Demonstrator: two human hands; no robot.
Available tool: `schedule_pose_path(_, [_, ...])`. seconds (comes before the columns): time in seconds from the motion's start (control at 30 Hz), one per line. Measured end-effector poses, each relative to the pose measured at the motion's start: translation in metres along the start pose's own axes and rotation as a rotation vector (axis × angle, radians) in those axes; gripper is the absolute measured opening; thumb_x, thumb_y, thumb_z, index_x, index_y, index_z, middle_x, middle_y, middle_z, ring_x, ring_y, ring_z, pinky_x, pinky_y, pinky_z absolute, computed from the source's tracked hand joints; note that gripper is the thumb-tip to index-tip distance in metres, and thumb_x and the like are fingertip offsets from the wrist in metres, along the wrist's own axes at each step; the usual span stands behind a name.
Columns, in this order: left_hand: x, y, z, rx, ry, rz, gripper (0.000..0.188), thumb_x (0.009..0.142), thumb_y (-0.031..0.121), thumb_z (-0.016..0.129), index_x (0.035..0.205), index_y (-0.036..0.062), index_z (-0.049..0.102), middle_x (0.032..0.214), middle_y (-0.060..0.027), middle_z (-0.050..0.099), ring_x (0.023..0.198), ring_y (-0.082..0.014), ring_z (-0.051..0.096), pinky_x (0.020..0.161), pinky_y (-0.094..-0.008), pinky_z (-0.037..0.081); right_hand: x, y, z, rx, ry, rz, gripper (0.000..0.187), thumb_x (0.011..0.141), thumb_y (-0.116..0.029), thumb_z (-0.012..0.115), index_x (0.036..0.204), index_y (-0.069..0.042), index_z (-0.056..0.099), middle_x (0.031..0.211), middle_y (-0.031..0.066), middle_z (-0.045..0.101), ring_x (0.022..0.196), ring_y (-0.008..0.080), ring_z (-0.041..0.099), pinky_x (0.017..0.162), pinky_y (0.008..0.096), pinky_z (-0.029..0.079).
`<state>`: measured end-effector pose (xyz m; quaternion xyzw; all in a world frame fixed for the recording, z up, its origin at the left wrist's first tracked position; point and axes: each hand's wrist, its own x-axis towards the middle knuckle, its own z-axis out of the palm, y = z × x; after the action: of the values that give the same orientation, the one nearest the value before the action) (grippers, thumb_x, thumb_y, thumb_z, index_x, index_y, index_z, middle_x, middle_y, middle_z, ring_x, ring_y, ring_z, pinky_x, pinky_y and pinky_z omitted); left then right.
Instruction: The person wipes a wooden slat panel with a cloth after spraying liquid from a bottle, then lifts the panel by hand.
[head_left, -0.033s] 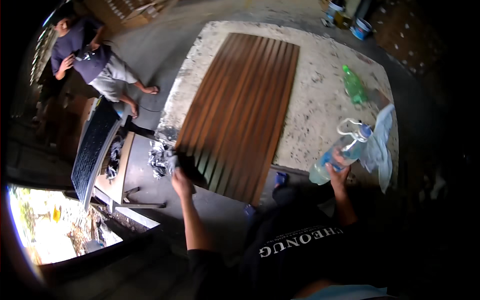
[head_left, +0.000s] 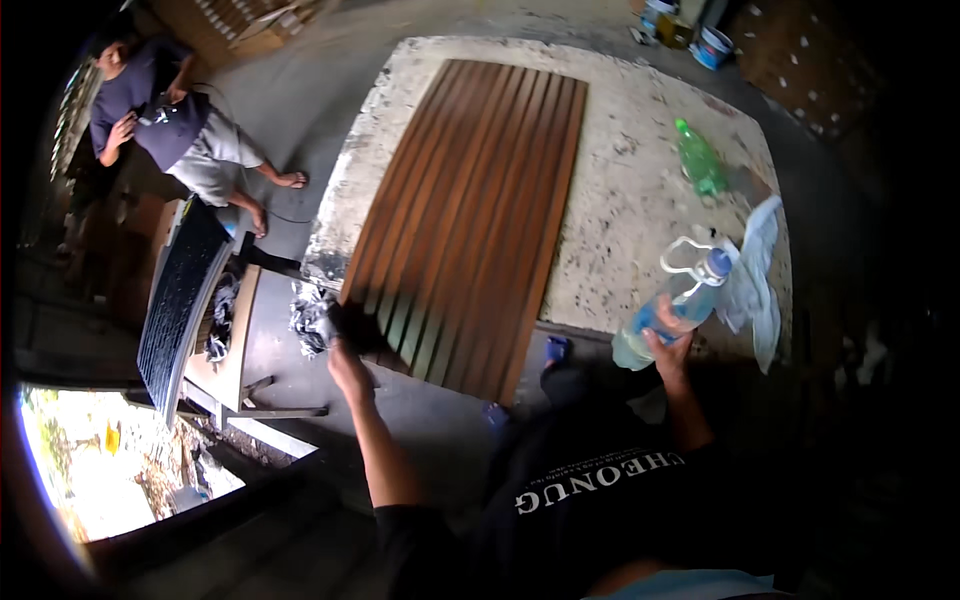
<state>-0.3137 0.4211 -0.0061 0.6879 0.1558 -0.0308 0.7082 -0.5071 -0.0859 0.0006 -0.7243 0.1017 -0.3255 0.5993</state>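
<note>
A brown ridged panel (head_left: 470,210) lies lengthwise on a worn, stained white table (head_left: 610,230). At its near left corner my left hand (head_left: 350,372) is closed beside a dark, blurred patch; what it holds I cannot make out. Crumpled grey-and-white material (head_left: 310,318) shows just beyond those fingers. Pale greenish streaks run between the ridges near that corner. Over the table's near right edge, my right hand (head_left: 668,350) grips a tilted clear plastic bottle (head_left: 688,300) with a blue cap, a white loop and bluish liquid inside.
A green bottle (head_left: 700,160) lies on the table's right side, with a pale blue cloth (head_left: 762,280) over the edge nearby. Left stand a black ridged panel (head_left: 182,305) and a wooden stand (head_left: 235,365). Another person (head_left: 165,120) stands far left, holding a small object. Buckets (head_left: 712,48) are at the back.
The whole view has shifted slightly, so the things appear a little farther left. My left hand has drawn slightly nearer to me. The right hand still grips the bottle.
</note>
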Motion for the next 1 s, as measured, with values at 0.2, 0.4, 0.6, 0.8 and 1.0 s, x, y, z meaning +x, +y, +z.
schedule_pose_path(0.2, [-0.054, 0.006, 0.025, -1.115, -0.413, -0.110, 0.060, 0.092, 0.038, 0.045, 0.143, 0.0065, 0.033, 0.145, -0.0163, 0.035, 0.133, -0.0383, 0.032, 0.111, -0.0539, 0.022, -0.059, -0.068, -0.015, -0.235, -0.349, 0.263, 0.062, 0.061, -0.015, 0.080, 0.116, 0.000, 0.054, 0.099, 0.0097, 0.066, 0.088, 0.0170, 0.064, 0.081, 0.0337, 0.051])
schedule_pose_path(0.4, [-0.080, 0.004, 0.104, -0.979, -0.413, -0.367, 0.057, 0.092, 0.036, 0.046, 0.139, 0.0041, 0.038, 0.139, -0.0152, 0.044, 0.126, -0.0349, 0.042, 0.108, -0.0475, 0.030, -0.099, -0.070, 0.008, -0.268, -0.433, 0.314, 0.066, 0.058, -0.026, 0.083, 0.112, 0.001, 0.057, 0.096, 0.0170, 0.068, 0.091, 0.0259, 0.067, 0.083, 0.0366, 0.051])
schedule_pose_path(0.6, [-0.083, -0.020, 0.143, -0.994, -0.723, -0.518, 0.056, 0.092, 0.036, 0.047, 0.136, 0.0032, 0.041, 0.135, -0.0149, 0.049, 0.121, -0.0326, 0.049, 0.103, -0.0455, 0.039, -0.111, -0.062, 0.035, -0.657, -0.631, 0.377, 0.075, 0.057, -0.040, 0.081, 0.115, 0.000, 0.055, 0.098, 0.0229, 0.065, 0.093, 0.0393, 0.063, 0.084, 0.0422, 0.050])
schedule_pose_path(0.8, [-0.078, -0.026, 0.132, -0.971, -0.664, -0.475, 0.058, 0.092, 0.038, 0.046, 0.138, 0.0037, 0.038, 0.138, -0.0166, 0.045, 0.125, -0.0347, 0.044, 0.106, -0.0475, 0.035, -0.094, -0.082, 0.045, -0.922, -0.808, 0.416, 0.076, 0.058, -0.044, 0.077, 0.118, -0.003, 0.056, 0.099, 0.0226, 0.065, 0.093, 0.0395, 0.062, 0.085, 0.0437, 0.049])
schedule_pose_path(1.0, [-0.071, -0.024, 0.087, -1.065, -0.496, -0.410, 0.059, 0.092, 0.039, 0.047, 0.139, 0.0051, 0.038, 0.141, -0.0156, 0.041, 0.128, -0.0369, 0.040, 0.107, -0.0514, 0.031, -0.084, -0.096, 0.039, -1.084, -0.809, 0.401, 0.073, 0.059, -0.042, 0.075, 0.119, -0.005, 0.056, 0.097, 0.0228, 0.065, 0.093, 0.0392, 0.062, 0.087, 0.0436, 0.048])
